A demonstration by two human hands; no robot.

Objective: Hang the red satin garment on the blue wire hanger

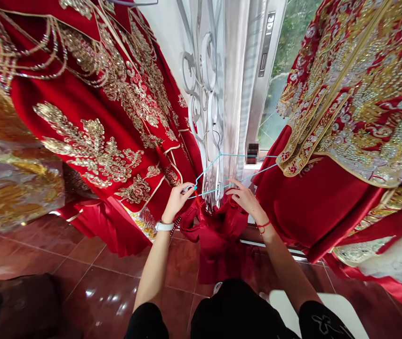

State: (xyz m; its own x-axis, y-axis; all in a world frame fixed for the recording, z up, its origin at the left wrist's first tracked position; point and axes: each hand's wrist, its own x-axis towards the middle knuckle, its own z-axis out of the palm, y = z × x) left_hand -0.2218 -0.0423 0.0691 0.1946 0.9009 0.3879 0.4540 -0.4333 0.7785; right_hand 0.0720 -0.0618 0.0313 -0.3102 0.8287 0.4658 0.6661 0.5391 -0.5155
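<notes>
A thin light-blue clothes hanger [246, 179] spans the space before me, tilted, its right part reaching the embroidered jacket. My left hand [179, 200], a white band on its wrist, pinches the hanger's left end along with a narrow red strap. Below both hands hangs a plain red garment [218, 235], gathered in folds. My right hand [244, 201], with a red cord at the wrist, is closed on the garment's upper right edge. Its forefinger stretches toward the hanger's lower bar. The fingertips on the fabric are partly hidden.
A red jacket with gold embroidery [95, 150] hangs at left; a beaded red-and-gold jacket [356, 113] hangs at right. White scrolled metalwork [206, 103] stands between them beside a window [285, 80]. Below are a white stool [342, 310], a dark bag [20, 306] and red floor tiles [116, 278].
</notes>
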